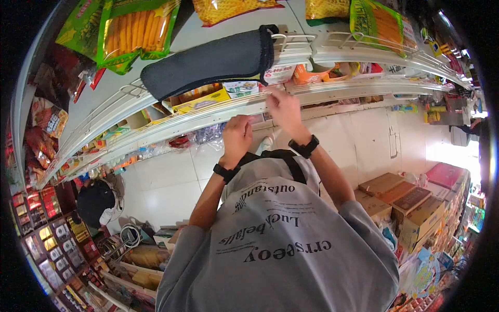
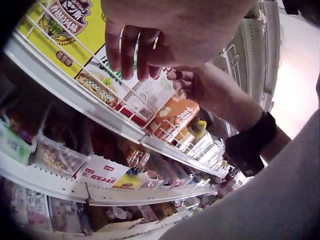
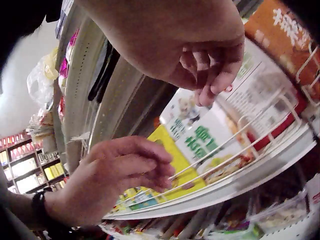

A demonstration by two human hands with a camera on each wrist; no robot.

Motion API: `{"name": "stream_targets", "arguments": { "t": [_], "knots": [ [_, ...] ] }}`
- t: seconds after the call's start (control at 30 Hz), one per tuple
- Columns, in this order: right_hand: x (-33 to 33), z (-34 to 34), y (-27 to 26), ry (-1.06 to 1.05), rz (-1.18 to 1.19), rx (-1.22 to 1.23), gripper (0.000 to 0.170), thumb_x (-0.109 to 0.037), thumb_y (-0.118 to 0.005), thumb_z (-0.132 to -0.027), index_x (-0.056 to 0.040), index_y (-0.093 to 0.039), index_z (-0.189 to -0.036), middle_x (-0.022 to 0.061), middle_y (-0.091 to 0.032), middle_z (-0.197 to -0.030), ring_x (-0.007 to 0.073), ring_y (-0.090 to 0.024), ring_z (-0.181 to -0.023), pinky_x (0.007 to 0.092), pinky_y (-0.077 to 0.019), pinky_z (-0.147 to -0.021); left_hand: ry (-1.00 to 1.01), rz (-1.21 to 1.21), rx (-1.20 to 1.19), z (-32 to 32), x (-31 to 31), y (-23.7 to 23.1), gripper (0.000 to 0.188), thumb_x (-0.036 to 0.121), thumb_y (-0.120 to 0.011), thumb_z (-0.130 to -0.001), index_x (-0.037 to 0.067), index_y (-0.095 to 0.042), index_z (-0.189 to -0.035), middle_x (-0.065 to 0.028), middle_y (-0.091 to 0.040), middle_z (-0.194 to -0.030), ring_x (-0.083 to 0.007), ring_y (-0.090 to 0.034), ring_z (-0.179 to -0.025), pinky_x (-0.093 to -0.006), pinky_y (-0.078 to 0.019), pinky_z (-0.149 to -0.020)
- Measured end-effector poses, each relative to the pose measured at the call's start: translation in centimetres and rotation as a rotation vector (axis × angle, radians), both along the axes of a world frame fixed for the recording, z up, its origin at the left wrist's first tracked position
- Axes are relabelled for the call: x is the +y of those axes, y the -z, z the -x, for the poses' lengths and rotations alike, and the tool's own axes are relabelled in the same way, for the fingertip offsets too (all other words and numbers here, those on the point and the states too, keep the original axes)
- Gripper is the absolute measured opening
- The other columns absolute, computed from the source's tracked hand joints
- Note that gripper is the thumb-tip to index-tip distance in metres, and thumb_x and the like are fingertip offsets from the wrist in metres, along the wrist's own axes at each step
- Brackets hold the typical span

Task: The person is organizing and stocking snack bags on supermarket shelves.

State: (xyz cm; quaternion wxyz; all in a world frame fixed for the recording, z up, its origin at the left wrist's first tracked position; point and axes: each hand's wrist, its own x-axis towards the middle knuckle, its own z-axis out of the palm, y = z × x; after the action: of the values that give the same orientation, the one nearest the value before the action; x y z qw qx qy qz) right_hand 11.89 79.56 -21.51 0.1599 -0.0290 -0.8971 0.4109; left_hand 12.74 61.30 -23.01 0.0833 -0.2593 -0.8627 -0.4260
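Note:
My left hand (image 1: 238, 136) hangs in front of a shelf edge, its fingers loosely bent and holding nothing. In the right wrist view, its fingertips overlap the wire rail (image 3: 200, 172) before a yellow box (image 3: 172, 150). My right hand (image 1: 285, 109) is farther right and nearer the shelf. Its fingers curl loosely, with the fingertips right at the top of a white box with green lettering (image 3: 200, 135). Beside that box stand a white and red box (image 3: 260, 95) and an orange box (image 2: 175, 115).
A dark grey padded cloth piece (image 1: 208, 62) lies along the upper shelf's front, among yellow and green snack bags (image 1: 138, 31). Lower shelves hold clear tubs (image 2: 62, 155) and more packets. Cardboard boxes (image 1: 421, 218) are stacked on the right, and a black bag (image 1: 95, 203) is at the left.

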Motion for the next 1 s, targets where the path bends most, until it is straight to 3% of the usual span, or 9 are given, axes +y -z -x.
{"name": "stream_targets", "arguments": {
  "t": [0.07, 0.17, 0.3, 0.37, 0.47, 0.5, 0.67, 0.73, 1.0],
  "knots": [
    [1.9, 0.7, -1.1, 0.178, 0.04, 0.122, 0.032, -0.012, -0.059, -0.085, -0.0121, -0.058, -0.117, 0.0129, -0.066, -0.077, 0.0323, -0.063, -0.062, 0.042, -0.0496, -0.055, 0.022, -0.03, 0.008, 0.7, 0.7, -1.0, 0.021, -0.002, -0.059, -0.074, 0.003, -0.063, -0.095, -0.013, -0.063, -0.091, -0.0331, -0.059, -0.083, -0.0413, -0.0478, -0.072],
    [4.5, 1.6, -2.6, 0.215, -0.026, 0.164, 0.031, -0.014, -0.058, -0.086, -0.0092, -0.054, -0.117, 0.0137, -0.064, -0.071, 0.0332, -0.063, -0.061, 0.0434, -0.0479, -0.053, 0.05, 0.064, 0.237, 2.1, 2.1, -3.7, 0.029, 0.0, -0.061, -0.073, 0.002, -0.061, -0.102, -0.0138, -0.061, -0.1, -0.0338, -0.056, -0.092, -0.0424, -0.045, -0.082],
    [6.0, 2.8, -3.7, 0.17, -0.184, 0.156, 0.026, -0.018, -0.058, -0.087, -0.0028, -0.054, -0.108, 0.0173, -0.063, -0.07, 0.0367, -0.062, -0.064, 0.0451, -0.0473, -0.053, 0.071, 0.115, 0.464, 5.2, 5.2, -7.0, 0.027, 0.001, -0.061, -0.077, 0.002, -0.062, -0.104, -0.0157, -0.061, -0.101, -0.0339, -0.057, -0.093, -0.0418, -0.0457, -0.077],
    [6.5, 3.4, -4.2, 0.166, -0.238, 0.127, 0.023, -0.019, -0.057, -0.088, -0.0029, -0.056, -0.104, 0.0179, -0.063, -0.071, 0.037, -0.062, -0.065, 0.0457, -0.0476, -0.054, -0.071, 0.275, 0.528, 6.5, 6.9, -7.8, 0.02, 0.01, -0.063, -0.081, 0.003, -0.065, -0.099, -0.0169, -0.063, -0.092, -0.0339, -0.06, -0.085, -0.0413, -0.0473, -0.073],
    [7.3, 4.0, -4.9, 0.136, -0.328, 0.091, 0.02, -0.021, -0.055, -0.089, -0.0031, -0.059, -0.096, 0.0186, -0.064, -0.072, 0.0376, -0.062, -0.066, 0.0473, -0.0481, -0.056, -0.006, 0.305, 0.427, 9.5, 7.4, -6.1, 0.017, 0.019, -0.062, -0.085, 0.005, -0.069, -0.093, -0.0165, -0.065, -0.079, -0.0338, -0.062, -0.075, -0.0412, -0.0485, -0.068],
    [7.5, 4.0, -5.0, 0.108, -0.364, 0.081, 0.02, -0.022, -0.055, -0.089, -0.0033, -0.061, -0.092, 0.0188, -0.064, -0.073, 0.0378, -0.062, -0.067, 0.0483, -0.0483, -0.058, -0.012, 0.176, 0.622, 11.3, 7.6, -4.0, 0.019, 0.023, -0.06, -0.087, 0.007, -0.071, -0.088, -0.0155, -0.064, -0.07, -0.0334, -0.062, -0.065, -0.0414, -0.0486, -0.062],
    [8.0, 3.9, -5.8, 0.087, -0.367, 0.006, 0.016, -0.021, -0.054, -0.089, -0.0067, -0.061, -0.091, 0.0183, -0.064, -0.076, 0.0377, -0.062, -0.071, 0.0491, -0.0481, -0.061, 0.038, 0.251, 0.597, 12.0, 7.0, -5.3, 0.018, 0.023, -0.06, -0.088, 0.008, -0.071, -0.089, -0.015, -0.066, -0.073, -0.0327, -0.063, -0.065, -0.0402, -0.0488, -0.059],
    [8.0, 3.3, -5.8, 0.063, -0.359, -0.037, 0.015, -0.02, -0.054, -0.088, -0.0078, -0.062, -0.092, 0.0179, -0.064, -0.077, 0.0376, -0.062, -0.072, 0.0487, -0.0481, -0.062, 0.1, 0.256, 0.399, 10.6, 6.7, -6.3, 0.017, 0.021, -0.061, -0.087, 0.008, -0.07, -0.091, -0.0149, -0.066, -0.076, -0.0325, -0.063, -0.066, -0.0401, -0.0488, -0.059],
    [7.1, 1.3, -5.0, 0.118, -0.094, 0.093, 0.013, -0.014, -0.062, -0.086, -0.0061, -0.061, -0.096, 0.0114, -0.062, -0.069, 0.0251, -0.061, -0.059, 0.0327, -0.0469, -0.056, 0.066, 0.253, 0.389, 8.3, 6.4, -8.0, 0.015, 0.015, -0.064, -0.083, 0.005, -0.066, -0.095, -0.0134, -0.066, -0.08, -0.0332, -0.062, -0.071, -0.0416, -0.0473, -0.062]
  ]
}}
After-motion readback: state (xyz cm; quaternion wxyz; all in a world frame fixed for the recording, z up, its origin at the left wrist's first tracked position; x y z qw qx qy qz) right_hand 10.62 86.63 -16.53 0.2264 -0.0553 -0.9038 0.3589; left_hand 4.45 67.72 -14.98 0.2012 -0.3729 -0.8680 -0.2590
